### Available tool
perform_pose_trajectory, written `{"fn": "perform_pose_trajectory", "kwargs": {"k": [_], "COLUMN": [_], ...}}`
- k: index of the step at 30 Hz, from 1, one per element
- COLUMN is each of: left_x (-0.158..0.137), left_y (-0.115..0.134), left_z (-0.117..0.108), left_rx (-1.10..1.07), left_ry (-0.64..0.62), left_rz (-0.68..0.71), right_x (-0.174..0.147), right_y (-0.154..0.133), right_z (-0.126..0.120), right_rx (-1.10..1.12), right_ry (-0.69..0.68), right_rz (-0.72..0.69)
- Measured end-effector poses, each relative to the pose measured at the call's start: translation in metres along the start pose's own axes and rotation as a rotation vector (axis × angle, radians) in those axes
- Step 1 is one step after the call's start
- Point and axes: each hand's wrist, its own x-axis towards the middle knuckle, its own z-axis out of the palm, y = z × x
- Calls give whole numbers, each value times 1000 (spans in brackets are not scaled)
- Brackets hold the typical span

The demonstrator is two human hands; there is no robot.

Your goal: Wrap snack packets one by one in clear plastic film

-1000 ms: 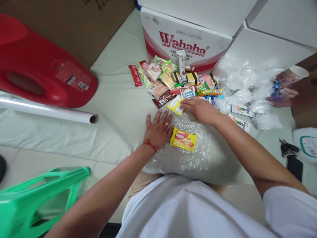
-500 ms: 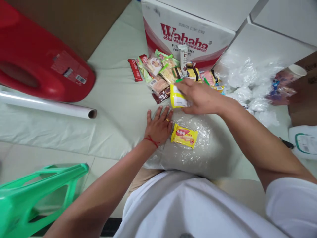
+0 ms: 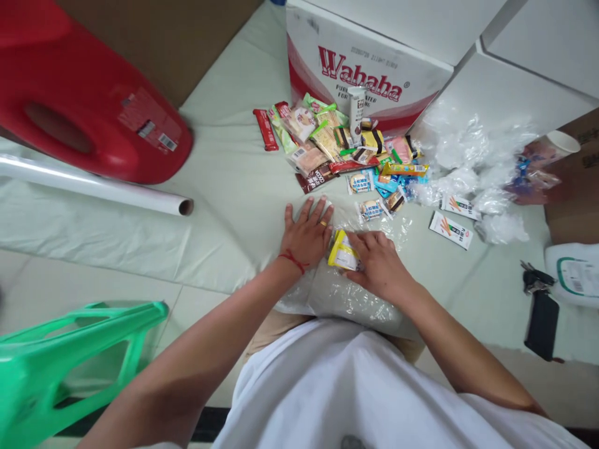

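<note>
My right hand [image 3: 382, 263] grips a yellow wafer packet [image 3: 345, 254], its whitish back facing up, low over a sheet of clear plastic film [image 3: 344, 296]. The other yellow packet on the film is hidden from view. Beside it, my left hand [image 3: 306, 236] lies flat with fingers spread, pressing the film's left part. Just beyond my fingers sit a small blue-and-white biscuit packet [image 3: 372, 210] and a brown cocoa packet [image 3: 317, 179]. They lie at the near side of a pile of mixed wrapped snacks [image 3: 330, 138].
A Wahaha carton [image 3: 365, 72] stands behind the snacks. Crumpled clear plastic [image 3: 468, 149] and two white snack packs [image 3: 450, 230] lie right. Left are a red jug [image 3: 107, 118], a film roll [image 3: 93, 186] and a green stool [image 3: 84, 355]. Keys [image 3: 537, 279] rest far right.
My right hand has come back from the snack pile to the film, bringing the yellow packet over the one lying there. My left hand stays flat on the film.
</note>
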Motion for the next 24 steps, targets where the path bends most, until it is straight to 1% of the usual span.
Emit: {"fn": "perform_pose_trajectory", "kwargs": {"k": [4, 8, 11, 14, 16, 19, 21, 24], "left_x": [0, 0, 0, 0, 0, 1, 2, 4], "left_y": [0, 0, 0, 0, 0, -1, -2, -3], "left_z": [2, 2, 1, 0, 0, -1, -2, -3], "left_rx": [-1, -3, 2, -2, -4, -2, -5, -29], "left_ry": [8, 7, 3, -3, -9, -17, -30, -43], "left_rz": [0, 3, -5, -5, -3, -9, -22, -48], "right_x": [-6, -6, -9, -13, -14, -9, -2, 4], "right_y": [3, 10, 21, 29, 29, 17, 8, 1], "right_z": [13, 21, 17, 2, -8, -13, -8, 4], "right_rx": [46, 113, 107, 114, 137, 151, 125, 81], "right_ry": [39, 111, 163, 199, 179, 84, 23, -15], "right_rz": [38, 27, 42, 65, 33, -70, -96, -76]}}
